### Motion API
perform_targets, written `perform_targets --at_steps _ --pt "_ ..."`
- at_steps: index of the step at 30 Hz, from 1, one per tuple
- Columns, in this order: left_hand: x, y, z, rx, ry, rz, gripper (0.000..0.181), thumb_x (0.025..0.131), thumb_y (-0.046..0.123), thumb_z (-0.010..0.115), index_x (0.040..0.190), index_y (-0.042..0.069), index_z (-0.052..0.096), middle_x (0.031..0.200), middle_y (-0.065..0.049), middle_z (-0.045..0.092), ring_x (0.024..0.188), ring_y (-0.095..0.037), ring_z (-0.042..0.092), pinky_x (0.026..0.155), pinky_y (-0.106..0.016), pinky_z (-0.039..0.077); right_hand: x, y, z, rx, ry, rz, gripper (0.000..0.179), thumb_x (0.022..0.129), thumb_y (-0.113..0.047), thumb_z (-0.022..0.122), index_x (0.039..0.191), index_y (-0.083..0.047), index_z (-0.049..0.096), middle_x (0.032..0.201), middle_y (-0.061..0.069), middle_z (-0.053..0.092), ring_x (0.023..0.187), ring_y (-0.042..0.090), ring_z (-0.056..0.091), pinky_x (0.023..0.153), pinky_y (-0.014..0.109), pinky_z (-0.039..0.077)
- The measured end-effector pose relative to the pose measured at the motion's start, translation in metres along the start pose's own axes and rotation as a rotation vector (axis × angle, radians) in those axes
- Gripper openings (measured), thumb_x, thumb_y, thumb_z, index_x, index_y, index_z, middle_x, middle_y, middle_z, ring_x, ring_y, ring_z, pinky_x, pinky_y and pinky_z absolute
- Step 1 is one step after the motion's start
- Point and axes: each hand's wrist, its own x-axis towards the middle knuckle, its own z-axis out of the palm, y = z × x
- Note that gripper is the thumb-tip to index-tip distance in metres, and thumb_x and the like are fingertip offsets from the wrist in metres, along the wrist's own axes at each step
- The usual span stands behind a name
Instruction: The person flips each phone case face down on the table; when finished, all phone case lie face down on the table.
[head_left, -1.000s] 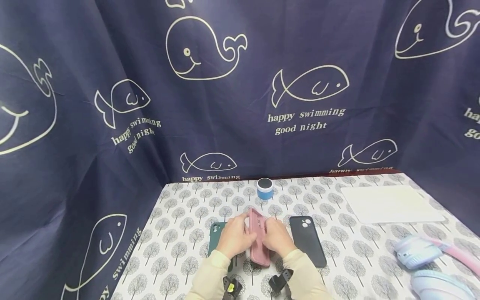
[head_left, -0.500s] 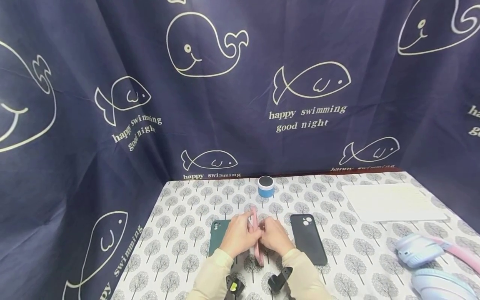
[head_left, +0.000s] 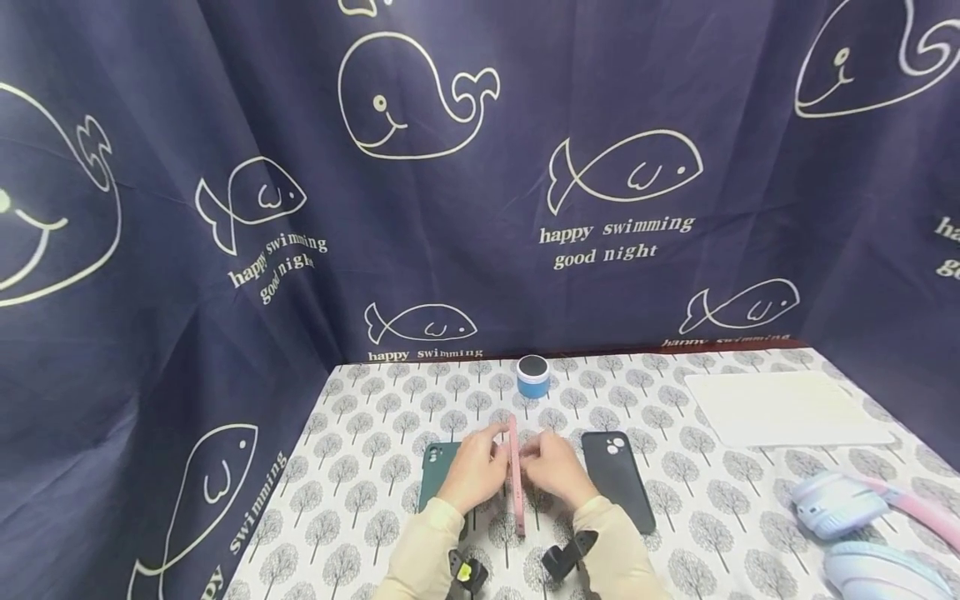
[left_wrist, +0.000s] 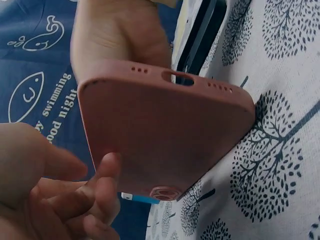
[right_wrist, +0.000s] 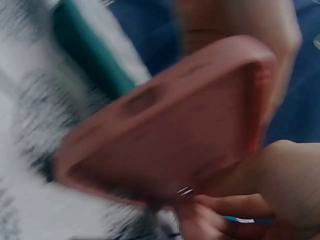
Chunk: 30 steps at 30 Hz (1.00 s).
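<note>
one pink case [left_wrist: 165, 130] between left hand [head_left: 476, 468] and right hand [head_left: 556, 470], grips unclear; curtain [head_left: 480, 225]: "happy swimming good night"

The table [head_left: 330, 521] is white, printed with grey trees. A green phone case [head_left: 435, 477] lies left, a black phone case [head_left: 618, 482] right; between them a pink phone case [head_left: 516, 487] stands edge-down. Farther back sits a round blue container [head_left: 533, 385]; rightward lie a flat white slab [head_left: 787, 408] and, nearer, pastel headphones [head_left: 836, 504].

blue cylinder [head_left: 533, 379] at the far middle, white board [head_left: 787, 408] far right, headphones [head_left: 832, 504] near right, navy curtain [head_left: 480, 217] beyond, tree-print cloth [head_left: 705, 492] beneath
</note>
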Motion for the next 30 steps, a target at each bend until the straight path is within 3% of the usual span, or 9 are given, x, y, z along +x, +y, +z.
perform_targets --at_steps 3,7,13,16,20,22,26,28,30 --pt "-0.001 -0.003 0.002 0.010 -0.010 -0.004 0.036 0.097 0.002 0.049 0.131 -0.004 0.059 0.062 0.004 0.052 0.045 -0.006 0.041 0.045 -0.025 0.039 0.000 -0.005 -0.004 0.164 0.041 0.070 0.022 0.094 -0.015 0.063 0.090 0.004 0.073 0.067 0.009 0.065 0.055 0.019 0.064 0.053 0.033 0.056" --pt "-0.001 -0.007 0.003 -0.017 -0.039 -0.009 0.035 0.096 -0.001 0.048 0.130 -0.005 0.059 0.067 0.001 0.060 0.049 -0.004 0.047 0.048 -0.024 0.042 -0.001 -0.013 -0.004 0.237 0.042 0.070 0.032 0.093 -0.028 0.069 0.091 0.003 0.074 0.066 0.007 0.067 0.052 0.019 0.064 0.051 0.036 0.056" --pt "0.000 -0.013 0.005 0.003 -0.058 -0.057 0.031 0.095 0.001 0.048 0.122 -0.006 0.062 0.078 -0.005 0.065 0.064 -0.014 0.057 0.062 -0.033 0.050 -0.004 -0.021 -0.008 0.269 0.014 0.061 0.015 0.086 -0.008 0.072 0.089 0.007 0.071 0.068 0.010 0.069 0.052 0.016 0.063 0.052 0.035 0.056" --pt "0.001 -0.016 0.006 0.025 -0.065 -0.103 0.024 0.100 0.009 0.045 0.102 -0.001 0.067 0.075 -0.006 0.062 0.067 -0.018 0.056 0.064 -0.037 0.049 -0.006 -0.025 -0.015 0.275 0.041 0.080 0.012 0.085 -0.003 0.070 0.089 0.007 0.071 0.069 0.011 0.069 0.053 0.019 0.065 0.053 0.035 0.057" --pt "0.002 -0.021 0.008 -0.009 -0.081 -0.152 0.038 0.107 0.023 0.035 0.079 0.010 0.058 0.068 -0.002 0.053 0.060 -0.017 0.050 0.057 -0.034 0.045 -0.007 -0.031 -0.024 0.310 0.064 0.097 0.011 0.086 -0.002 0.069 0.090 0.008 0.070 0.070 0.011 0.069 0.057 0.020 0.065 0.056 0.035 0.057" --pt "0.003 -0.022 0.008 -0.041 -0.070 -0.152 0.038 0.107 0.026 0.035 0.085 0.009 0.060 0.070 -0.002 0.054 0.063 -0.016 0.052 0.060 -0.035 0.047 -0.008 -0.032 -0.028 0.323 0.067 0.101 0.010 0.086 -0.002 0.069 0.090 0.008 0.070 0.071 0.010 0.069 0.059 0.019 0.065 0.056 0.034 0.057" --pt "0.004 -0.022 0.006 -0.094 -0.037 -0.163 0.033 0.102 0.022 0.047 0.118 -0.001 0.064 0.082 -0.004 0.063 0.070 -0.016 0.060 0.066 -0.038 0.053 -0.009 -0.035 -0.034 0.335 0.084 0.114 0.009 0.086 0.000 0.068 0.091 0.008 0.069 0.072 0.010 0.068 0.060 0.019 0.065 0.056 0.035 0.057" --pt "0.004 -0.021 0.003 -0.122 -0.025 -0.168 0.040 0.096 0.017 0.052 0.131 -0.003 0.058 0.085 -0.003 0.064 0.070 -0.015 0.062 0.064 -0.036 0.054 -0.009 -0.033 -0.035 0.332 0.097 0.126 0.010 0.084 0.000 0.069 0.091 0.007 0.069 0.074 0.010 0.068 0.060 0.019 0.065 0.057 0.037 0.058" --pt "0.003 -0.019 0.000 -0.151 -0.029 -0.172 0.044 0.092 0.012 0.055 0.133 -0.004 0.056 0.081 -0.003 0.063 0.063 -0.015 0.061 0.057 -0.033 0.053 -0.008 -0.029 -0.035 0.321 0.106 0.140 0.014 0.082 -0.001 0.071 0.093 0.007 0.069 0.074 0.010 0.068 0.060 0.020 0.064 0.057 0.038 0.058"
